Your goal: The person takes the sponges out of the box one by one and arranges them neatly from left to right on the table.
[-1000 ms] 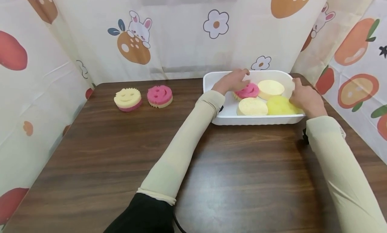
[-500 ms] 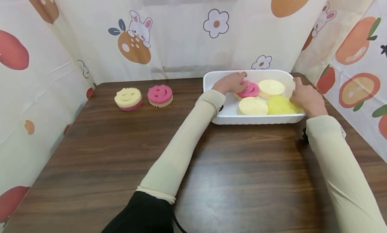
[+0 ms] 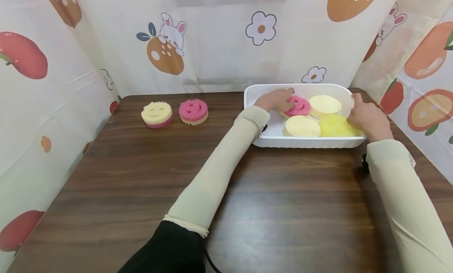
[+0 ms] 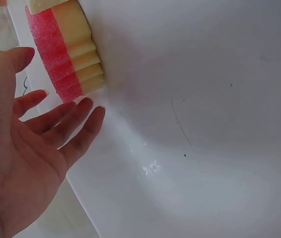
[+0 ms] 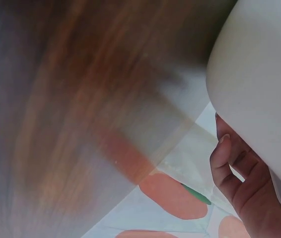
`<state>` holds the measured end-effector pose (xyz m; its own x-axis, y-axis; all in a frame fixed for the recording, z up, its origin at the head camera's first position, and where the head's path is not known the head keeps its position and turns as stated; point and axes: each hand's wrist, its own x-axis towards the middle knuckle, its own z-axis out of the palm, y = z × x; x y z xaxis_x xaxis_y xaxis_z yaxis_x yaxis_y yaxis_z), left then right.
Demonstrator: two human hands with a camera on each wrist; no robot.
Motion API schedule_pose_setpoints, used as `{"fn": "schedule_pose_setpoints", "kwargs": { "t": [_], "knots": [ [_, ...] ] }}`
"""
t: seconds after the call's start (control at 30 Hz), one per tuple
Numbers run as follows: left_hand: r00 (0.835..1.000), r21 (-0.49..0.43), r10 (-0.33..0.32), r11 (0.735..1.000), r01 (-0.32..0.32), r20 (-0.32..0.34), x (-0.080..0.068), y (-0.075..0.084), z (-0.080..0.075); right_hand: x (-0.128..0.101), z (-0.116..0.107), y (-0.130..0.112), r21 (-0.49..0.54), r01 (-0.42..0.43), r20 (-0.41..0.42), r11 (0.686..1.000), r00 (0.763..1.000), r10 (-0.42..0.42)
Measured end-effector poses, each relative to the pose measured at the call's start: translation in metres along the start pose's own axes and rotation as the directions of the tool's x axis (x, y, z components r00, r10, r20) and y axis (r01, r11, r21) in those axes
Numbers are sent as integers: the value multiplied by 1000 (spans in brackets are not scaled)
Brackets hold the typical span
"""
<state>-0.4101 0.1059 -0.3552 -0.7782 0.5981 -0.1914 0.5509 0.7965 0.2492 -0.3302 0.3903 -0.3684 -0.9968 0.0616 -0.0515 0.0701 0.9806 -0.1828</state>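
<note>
Head view: two sponges (image 3: pixel 157 114) out, four pieces (image 3: pixel 302 127) still inside your tray (image 3: pixel 308 142); left hand (image 3: pixel 276 100) spread, right hand (image 3: pixel 369 117) gripping its end.

The left hand (image 3: pixel 276 100) is sinking slightly lower, now overlapping more of the pink-topped sponge (image 3: pixel 301 107) just right of it. The head view is swinging slightly left.
</note>
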Motion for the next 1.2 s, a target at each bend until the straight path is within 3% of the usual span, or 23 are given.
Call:
{"fn": "schedule_pose_setpoints", "kwargs": {
  "t": [0.57, 1.2],
  "knots": [
    [999, -53, -21, 998, 24, 46, -2, 4, -1, -2, -1, 1, -1, -13, 5, 1000, 1000, 13],
    [992, -51, -104, 993, 107, 66, -5, 5, -4, -1, 0, 0, -4, 11, -18, 1000, 1000, -11]
  ]
}}
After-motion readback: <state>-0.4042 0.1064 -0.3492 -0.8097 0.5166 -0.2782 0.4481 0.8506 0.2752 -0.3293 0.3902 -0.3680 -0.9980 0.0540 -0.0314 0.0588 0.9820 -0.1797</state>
